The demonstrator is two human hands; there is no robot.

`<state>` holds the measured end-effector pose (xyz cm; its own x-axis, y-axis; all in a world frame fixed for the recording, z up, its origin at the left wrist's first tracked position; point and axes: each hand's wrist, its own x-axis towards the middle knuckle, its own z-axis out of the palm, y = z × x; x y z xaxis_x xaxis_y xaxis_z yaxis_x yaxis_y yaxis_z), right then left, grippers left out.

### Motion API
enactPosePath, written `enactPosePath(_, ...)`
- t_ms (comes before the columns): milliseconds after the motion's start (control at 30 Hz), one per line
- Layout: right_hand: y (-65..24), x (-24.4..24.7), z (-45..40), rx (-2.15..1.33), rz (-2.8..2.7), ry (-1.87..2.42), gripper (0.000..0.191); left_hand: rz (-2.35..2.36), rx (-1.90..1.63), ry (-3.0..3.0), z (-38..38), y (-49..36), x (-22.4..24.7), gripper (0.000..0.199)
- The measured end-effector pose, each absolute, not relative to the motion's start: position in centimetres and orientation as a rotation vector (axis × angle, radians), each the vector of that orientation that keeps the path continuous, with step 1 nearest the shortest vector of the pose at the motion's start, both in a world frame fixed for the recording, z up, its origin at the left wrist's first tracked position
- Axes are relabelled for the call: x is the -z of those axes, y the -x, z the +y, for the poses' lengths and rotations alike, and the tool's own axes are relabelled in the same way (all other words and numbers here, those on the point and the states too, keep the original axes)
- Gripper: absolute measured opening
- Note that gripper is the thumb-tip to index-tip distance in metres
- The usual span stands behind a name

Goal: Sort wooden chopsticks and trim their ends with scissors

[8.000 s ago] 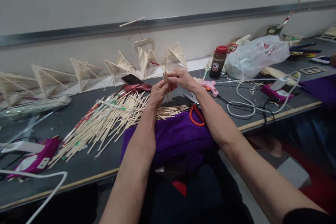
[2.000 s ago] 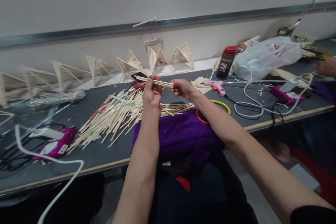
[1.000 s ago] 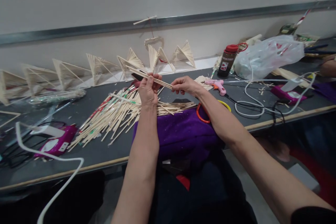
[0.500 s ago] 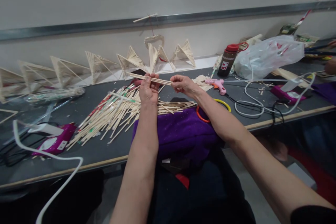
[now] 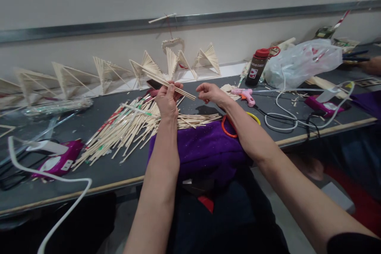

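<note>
Wooden sticks (image 5: 159,77), a few together, slant down to the right through the fingers of my left hand (image 5: 167,97), which is closed around them near the middle. Their lower ends stick out toward my right hand (image 5: 210,93). That hand hovers just right of the ends without touching them, its fingers loosely bent and apart, with nothing seen in them. Under and left of my hands lies a spread pile of similar sticks (image 5: 125,135), some in clear wrappers. A pink glue gun (image 5: 246,96) rests on the table right of my right hand.
Fan-shaped stick structures (image 5: 143,67) stand along the wall. A dark bottle (image 5: 256,69) with a red lid and a plastic bag (image 5: 303,63) sit at the right. Purple power strips (image 5: 62,160) with cords lie on both sides. Purple cloth (image 5: 202,147) covers the table's front edge.
My right hand has let go of the sticks' right ends and moved slightly right. In my left hand the sticks have tilted, their right ends lower and left ends higher.
</note>
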<state>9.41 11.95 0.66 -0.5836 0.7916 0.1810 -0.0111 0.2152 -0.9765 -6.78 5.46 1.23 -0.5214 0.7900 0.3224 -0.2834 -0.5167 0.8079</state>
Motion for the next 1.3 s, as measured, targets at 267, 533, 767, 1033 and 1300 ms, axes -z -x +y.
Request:
enactPosePath(267, -9.7, -0.1, 12.2, -1.242, -2.138, 0.756, 0.02, 1.075, -1.68, -1.372, 5.6, 5.3, 0.2, 0.025)
enactPosePath(533, -9.3, 2.2, 13.0, -1.294, -2.212, 0.774, 0.015, 1.076, -1.576, -1.331, 6.0, 5.8, 1.5, 0.032)
enactPosePath(767, -9.2, 2.0, 12.9, -1.304, -2.22, 0.815, 0.011, 1.129, -1.489, -1.423, 6.3, 5.8, 1.6, 0.036)
enactPosePath(1033, -11.9, -0.8, 13.0, -1.283, -2.129, 0.826, 0.025, 1.176, -1.482, -1.506, 6.1, 5.8, 1.5, 0.037)
enactPosePath(1300, -10.4, -4.3, 10.6, -1.142, -1.87, 0.484, 0.024, 1.194, -1.382, -1.593, 6.0, 5.5, 1.1, 0.035)
